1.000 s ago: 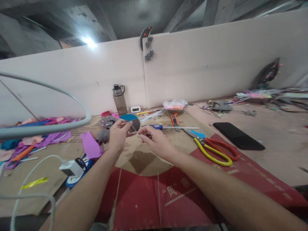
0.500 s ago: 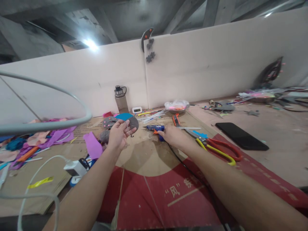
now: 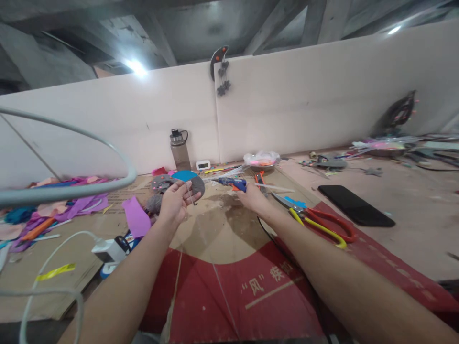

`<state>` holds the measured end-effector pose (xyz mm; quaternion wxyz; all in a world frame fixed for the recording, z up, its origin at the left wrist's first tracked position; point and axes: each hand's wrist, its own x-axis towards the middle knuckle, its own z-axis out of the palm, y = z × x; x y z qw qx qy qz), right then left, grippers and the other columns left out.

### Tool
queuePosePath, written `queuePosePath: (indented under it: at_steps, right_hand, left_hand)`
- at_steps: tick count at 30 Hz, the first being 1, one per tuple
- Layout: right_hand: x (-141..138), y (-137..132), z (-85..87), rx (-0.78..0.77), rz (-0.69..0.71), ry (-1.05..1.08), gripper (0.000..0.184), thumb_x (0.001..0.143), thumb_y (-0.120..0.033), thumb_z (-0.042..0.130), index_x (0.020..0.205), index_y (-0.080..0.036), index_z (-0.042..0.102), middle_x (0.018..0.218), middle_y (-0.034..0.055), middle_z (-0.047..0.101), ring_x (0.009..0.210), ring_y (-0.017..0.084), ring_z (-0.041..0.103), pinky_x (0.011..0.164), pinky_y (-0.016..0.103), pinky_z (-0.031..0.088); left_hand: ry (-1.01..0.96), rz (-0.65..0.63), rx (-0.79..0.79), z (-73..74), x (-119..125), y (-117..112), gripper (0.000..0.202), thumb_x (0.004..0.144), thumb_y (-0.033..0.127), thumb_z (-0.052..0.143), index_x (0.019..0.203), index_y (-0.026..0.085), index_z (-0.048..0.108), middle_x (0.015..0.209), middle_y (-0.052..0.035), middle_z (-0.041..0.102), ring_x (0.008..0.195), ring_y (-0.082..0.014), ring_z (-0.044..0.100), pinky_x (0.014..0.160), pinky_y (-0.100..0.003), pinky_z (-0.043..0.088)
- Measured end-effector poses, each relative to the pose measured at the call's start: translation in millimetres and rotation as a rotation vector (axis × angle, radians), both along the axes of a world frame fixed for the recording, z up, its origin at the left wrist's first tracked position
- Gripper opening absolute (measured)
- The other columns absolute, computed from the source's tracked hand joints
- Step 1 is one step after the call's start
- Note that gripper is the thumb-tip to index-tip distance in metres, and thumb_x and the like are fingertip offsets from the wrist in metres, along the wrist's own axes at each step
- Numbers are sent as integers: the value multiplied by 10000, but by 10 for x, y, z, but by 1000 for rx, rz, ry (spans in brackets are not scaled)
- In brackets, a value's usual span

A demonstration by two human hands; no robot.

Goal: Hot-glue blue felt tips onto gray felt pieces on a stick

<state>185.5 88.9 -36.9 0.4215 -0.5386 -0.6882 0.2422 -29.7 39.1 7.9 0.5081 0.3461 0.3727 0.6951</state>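
Observation:
My left hand [image 3: 175,203] is closed, thumb and fingers pinched on a thin strand of grey yarn [image 3: 191,195] whose curled end hangs below them. Right behind those fingers is a grey crescent shape [image 3: 198,187] with pink dots on its left part and a blue piece [image 3: 183,176] at its top. Whether the hand also grips the crescent, I cannot tell. A ball of grey yarn [image 3: 153,204] lies left of the hand. My right hand [image 3: 253,198] is wrapped round a blue glue gun [image 3: 234,183], its nozzle pointing left toward the crescent.
Scissors [image 3: 319,222] with red and yellow handles and a black phone [image 3: 355,204] lie to the right. At the back stand a bottle [image 3: 180,155] and a bowl [image 3: 262,167]. Purple felt [image 3: 136,217] and a white plug [image 3: 109,251] are at left. The gun's cord trails under my right forearm.
My right hand has raised the glue gun a little off the cardboard and away from me. My left hand keeps its pinch on the yarn, nearly in the same place.

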Motion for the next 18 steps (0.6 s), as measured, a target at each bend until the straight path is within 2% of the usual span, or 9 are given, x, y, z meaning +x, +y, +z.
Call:
queuePosePath:
  at_steps: [3,5,9,12,15,18]
  right_hand:
    - [13,-88,147,57,-130,123,261,708,-280,517,925,-136,545,848,103,612,752,210,574,693,338,433]
    - [-8,-161,239,117,-133,251,329,721,-327,519,1000,-152,504,887,86,593,741,185,554,674,324,446]
    - [-71,-281,342,-29,56,518,284,751,-423,495,903,-185,520,715,11,532,564,126,487,519,266,437]
    - [-107,-350,377,-67,144,660,288,717,-371,543,949,-205,507,745,-11,520,579,105,484,523,247,462]
    - [-127,-421,410,-16,252,693,325,721,-320,550,1018,-215,472,792,-8,543,631,107,515,547,240,479]
    - [-142,-499,440,22,333,621,360,748,-298,529,1084,-210,436,882,23,584,630,110,526,507,229,454]
  left_hand:
    - [-27,6,-46,-13,-33,37,193,656,116,679,734,149,505,696,-6,631,622,-128,633,640,-342,567]
    - [-64,5,-87,-18,-48,60,151,680,115,661,742,142,525,716,-20,643,635,-129,638,631,-321,568]
    - [-131,21,-157,-22,-68,89,108,698,110,648,733,142,550,683,-9,638,624,-110,632,639,-291,567]
    - [-120,21,-171,-34,-71,93,109,692,105,645,720,142,546,687,-11,636,620,-110,628,633,-297,566]
    - [-37,-5,-138,-56,-55,77,143,665,113,662,699,137,525,669,-17,624,592,-118,615,617,-325,565]
    - [50,-10,-78,-72,-17,41,212,618,145,707,683,141,505,594,19,572,494,-88,557,626,-356,562]
